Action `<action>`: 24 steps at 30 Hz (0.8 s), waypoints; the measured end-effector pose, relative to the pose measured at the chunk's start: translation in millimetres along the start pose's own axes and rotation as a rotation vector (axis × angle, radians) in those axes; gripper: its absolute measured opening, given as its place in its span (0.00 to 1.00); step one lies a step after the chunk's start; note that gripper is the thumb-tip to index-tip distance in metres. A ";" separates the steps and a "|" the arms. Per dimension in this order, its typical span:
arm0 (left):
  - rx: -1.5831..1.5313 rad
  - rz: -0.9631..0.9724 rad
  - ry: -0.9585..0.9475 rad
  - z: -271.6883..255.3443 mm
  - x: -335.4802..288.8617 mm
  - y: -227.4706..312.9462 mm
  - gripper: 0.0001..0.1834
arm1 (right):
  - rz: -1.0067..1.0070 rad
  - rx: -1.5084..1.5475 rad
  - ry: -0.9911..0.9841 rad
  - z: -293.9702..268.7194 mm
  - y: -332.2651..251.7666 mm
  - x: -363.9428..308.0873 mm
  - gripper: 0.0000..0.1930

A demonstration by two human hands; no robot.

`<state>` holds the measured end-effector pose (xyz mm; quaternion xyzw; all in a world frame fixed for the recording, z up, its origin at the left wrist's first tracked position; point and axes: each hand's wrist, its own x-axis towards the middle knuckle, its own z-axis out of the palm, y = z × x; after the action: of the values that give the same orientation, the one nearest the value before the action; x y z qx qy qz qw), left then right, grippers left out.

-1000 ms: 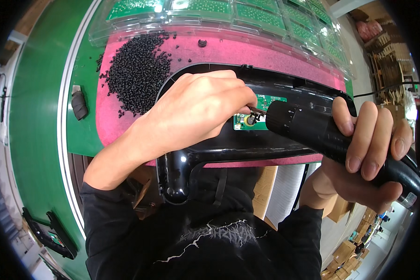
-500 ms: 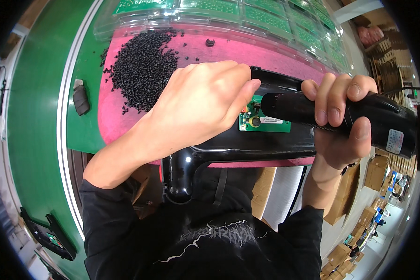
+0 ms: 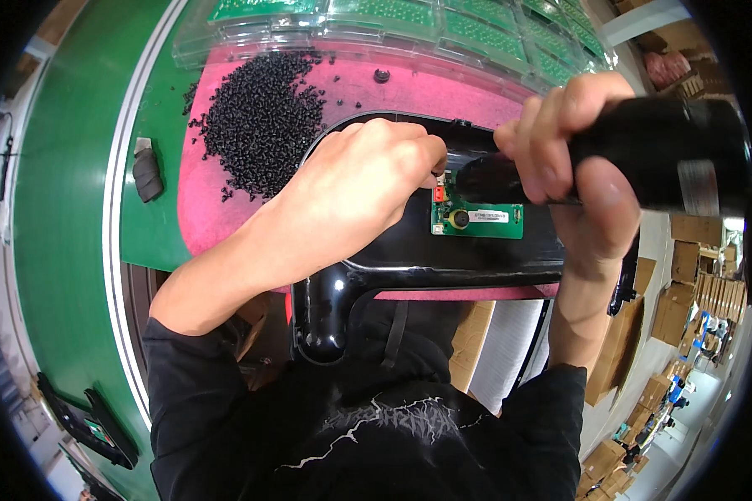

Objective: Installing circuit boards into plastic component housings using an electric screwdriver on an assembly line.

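Note:
My right hand (image 3: 570, 146) grips a black electric screwdriver (image 3: 664, 154) and tilts it so its nose hangs over a small green circuit board (image 3: 497, 228). The board carries a red connector, a round coil and a white label. It lies inside a glossy black plastic housing (image 3: 468, 265). Thumb and fingers of my left hand (image 3: 363, 179) are pinched at the board's upper left corner, by the screwdriver's nose; what they hold is hidden. The screwdriver's tip is also hard to make out.
A pile of small black screws (image 3: 259, 125) sits on the pink mat (image 3: 443, 88), left of the housing. Clear trays of green boards (image 3: 393, 15) stand behind. A dark wrapped object (image 3: 147, 175) rests on the green table (image 3: 75, 209); another black housing (image 3: 88, 422) is at lower left.
The screwdriver has swung, its rear end rising and its nose moving slightly left and down over the board. My left hand has shifted slightly left and down, its fingertips now lower at the board's corner.

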<state>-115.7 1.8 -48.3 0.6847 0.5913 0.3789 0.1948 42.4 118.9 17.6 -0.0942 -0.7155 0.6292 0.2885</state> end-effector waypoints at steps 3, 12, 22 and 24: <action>0.011 -0.009 -0.009 0.0 -0.6 -0.1 0.05 | 0.029 -0.004 0.078 8.2 -1.0 -3.1 0.19; -0.184 0.017 -0.041 -2.2 5.2 1.2 0.05 | -0.200 0.464 0.121 -8.0 -26.3 -27.5 0.19; -0.387 0.120 -0.125 -6.4 7.7 -6.0 0.06 | -0.222 0.581 0.077 -5.9 -31.6 -31.9 0.20; -0.357 0.146 -0.163 -5.4 8.6 -6.6 0.07 | -0.214 0.555 0.032 -7.1 -28.8 -32.4 0.19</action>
<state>-124.0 10.5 -47.1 0.7088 0.4460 0.4341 0.3321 79.2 103.3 35.9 0.0542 -0.5174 0.7653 0.3791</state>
